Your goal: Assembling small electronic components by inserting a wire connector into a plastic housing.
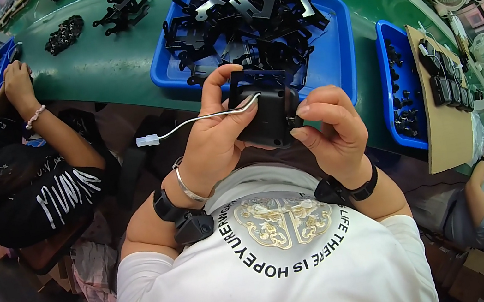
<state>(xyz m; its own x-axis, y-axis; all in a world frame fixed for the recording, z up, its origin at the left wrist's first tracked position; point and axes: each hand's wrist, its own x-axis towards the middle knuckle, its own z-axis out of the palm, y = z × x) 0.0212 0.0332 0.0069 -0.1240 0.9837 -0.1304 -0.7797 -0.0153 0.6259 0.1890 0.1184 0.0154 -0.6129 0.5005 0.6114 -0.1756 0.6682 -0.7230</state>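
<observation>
My left hand [209, 138] grips a black plastic device housing [271, 117] above my lap, its thumb over the back face. A bracket-like black plate [271, 76] shows at the housing's far end. From the housing runs a thin white and grey cable [192, 121], ending in a white connector plug [148, 141] that hangs free to the left. My right hand [338, 132] pinches a small black part [294, 122] at the housing's right edge between thumb and forefinger. Whether that part is attached to the housing is too small to tell.
Beyond my hands, a blue tray [333, 81] holds many black metal brackets. A second blue bin [395, 119] with small black parts stands right, beside cardboard [452, 141] bearing black devices. Black parts [64, 35] lie on the green table [106, 65]. Co-workers [60, 136] sit both sides.
</observation>
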